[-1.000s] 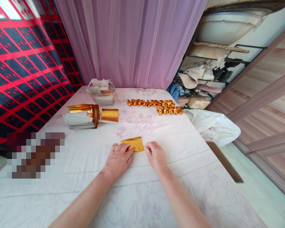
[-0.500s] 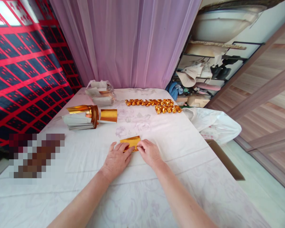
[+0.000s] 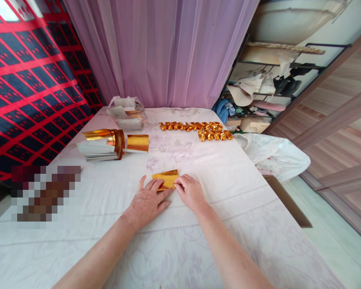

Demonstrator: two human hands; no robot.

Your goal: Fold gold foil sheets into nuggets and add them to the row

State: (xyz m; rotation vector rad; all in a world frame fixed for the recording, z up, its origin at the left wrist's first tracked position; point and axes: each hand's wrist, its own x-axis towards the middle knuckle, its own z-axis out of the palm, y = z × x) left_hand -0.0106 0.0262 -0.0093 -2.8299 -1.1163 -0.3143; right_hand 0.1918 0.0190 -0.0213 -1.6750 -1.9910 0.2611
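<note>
Two hands press a gold paper (image 3: 166, 178) flat at centre frame: left hand (image 3: 147, 200) spread open on it, right hand (image 3: 190, 192) pinching its edge. Upper left, a clear plastic bag (image 3: 126, 112) holds paper stacks.

Left hand (image 3: 147, 200) pressing flat on a small gold foil sheet (image 3: 166, 178); right hand (image 3: 190, 192) pinching its edge, on a white cloth-covered table (image 3: 228, 176).

Gold foil sheet (image 3: 166, 178) near edge hidden under both hands' fingertips. Pixelated patch (image 3: 45, 194) masks something by table's (image 3: 228, 180) left edge.
</note>
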